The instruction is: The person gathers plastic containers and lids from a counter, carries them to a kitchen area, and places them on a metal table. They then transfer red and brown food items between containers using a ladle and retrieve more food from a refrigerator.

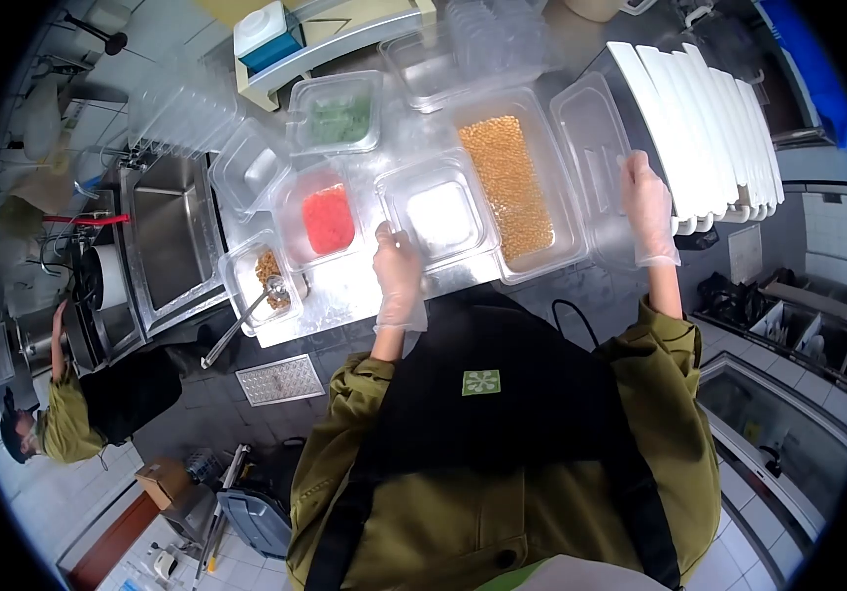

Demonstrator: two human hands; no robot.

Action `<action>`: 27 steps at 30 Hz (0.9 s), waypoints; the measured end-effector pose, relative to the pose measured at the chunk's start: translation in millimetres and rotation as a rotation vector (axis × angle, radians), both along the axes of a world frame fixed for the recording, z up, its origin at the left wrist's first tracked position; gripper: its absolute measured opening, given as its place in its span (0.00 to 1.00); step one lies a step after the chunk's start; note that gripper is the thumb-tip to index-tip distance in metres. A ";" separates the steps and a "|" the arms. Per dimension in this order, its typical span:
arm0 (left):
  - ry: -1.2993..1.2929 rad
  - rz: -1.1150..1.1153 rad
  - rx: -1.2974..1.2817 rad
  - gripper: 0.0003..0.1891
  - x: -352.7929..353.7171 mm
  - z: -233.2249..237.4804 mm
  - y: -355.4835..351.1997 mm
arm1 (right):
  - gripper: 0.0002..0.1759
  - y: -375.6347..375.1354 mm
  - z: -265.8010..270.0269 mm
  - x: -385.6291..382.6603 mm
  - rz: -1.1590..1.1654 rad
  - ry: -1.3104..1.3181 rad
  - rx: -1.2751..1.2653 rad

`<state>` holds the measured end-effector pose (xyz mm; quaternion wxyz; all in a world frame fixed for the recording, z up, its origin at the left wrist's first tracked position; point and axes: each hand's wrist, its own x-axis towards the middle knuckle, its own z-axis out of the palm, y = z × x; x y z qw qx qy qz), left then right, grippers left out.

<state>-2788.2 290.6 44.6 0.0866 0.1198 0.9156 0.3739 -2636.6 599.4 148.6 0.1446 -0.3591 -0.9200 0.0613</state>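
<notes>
My left hand (399,276), in a thin clear glove, is closed on the near left rim of a square clear plastic container (487,231), in which I see no food. To its right stands a long clear tub (573,236) of yellow-orange kernels or beans (505,182). My right hand (647,212), gloved too, is closed on the right edge of a clear plastic lid (591,128), held tilted beside that tub. Left of my left hand are a container of red food (328,219) and a small one with brown bits (268,268) and a metal ladle (236,330).
Behind are a lidded container of green food (339,120) and stacked clear containers (497,39). White slatted panels (704,128) stand at the right. A steel sink (175,236) is at the left, where another person (98,404) works. A floor drain grate (280,380) lies below.
</notes>
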 end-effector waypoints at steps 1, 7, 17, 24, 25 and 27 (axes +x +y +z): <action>0.025 0.021 0.008 0.18 1.3 -3.3 3.3 | 0.06 -2.0 6.6 -0.1 0.013 0.028 0.024; 0.098 0.100 0.025 0.24 -5.0 -17.8 12.0 | 0.04 -9.4 47.3 12.6 0.084 0.229 0.080; 0.027 -0.011 0.212 0.30 -11.9 44.3 -8.1 | 0.07 -45.4 84.3 -83.1 0.298 0.747 -0.723; -0.597 0.045 0.913 0.21 -65.0 91.0 -19.9 | 0.10 -96.0 1.1 -214.5 0.248 0.630 -1.397; -0.604 0.099 0.889 0.19 -76.1 87.7 -22.7 | 0.10 -103.8 -4.9 -225.5 0.225 0.603 -1.421; -0.582 0.214 0.895 0.12 -84.2 86.2 -23.9 | 0.15 -110.9 -12.5 -230.0 0.235 0.608 -1.547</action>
